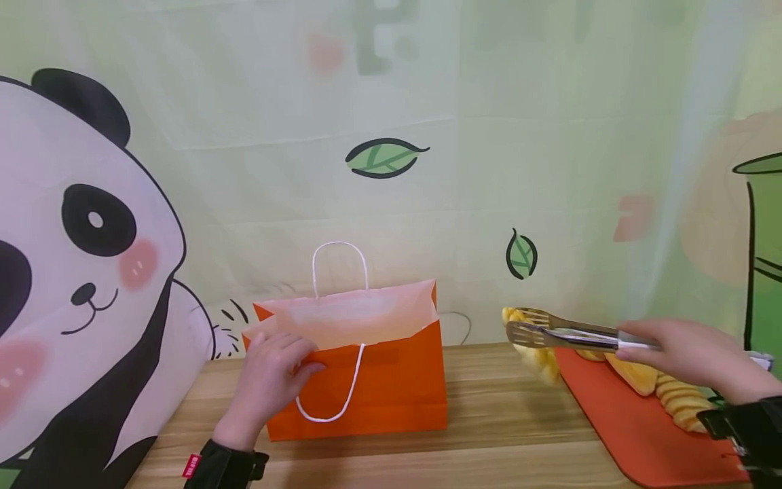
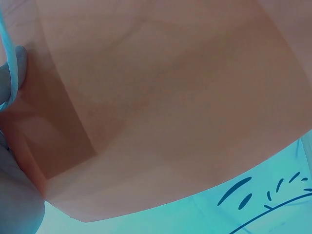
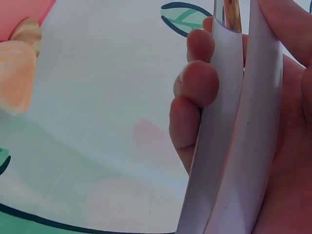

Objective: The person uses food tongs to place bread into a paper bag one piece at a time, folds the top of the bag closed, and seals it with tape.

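An orange paper bag (image 1: 385, 387) with white cord handles stands wide open at the middle of the table. My left hand (image 1: 271, 373) pinches the left part of its front rim, and the bag's pale inside (image 2: 170, 97) fills most of the left wrist view. My right hand (image 1: 684, 350) grips metal tongs (image 1: 580, 336) by their white handles (image 3: 234, 117). Between the tongs' tips is a yellow piece of bread (image 1: 539, 358), partly blurred, held above the table to the right of the bag.
On the right lies a red board (image 1: 617, 428) with several breads, among them a ridged one (image 1: 681, 404). Wood-grain table (image 1: 507, 441) separates bag and board. Behind hangs a printed cloth (image 1: 464, 190) with a panda and leaves.
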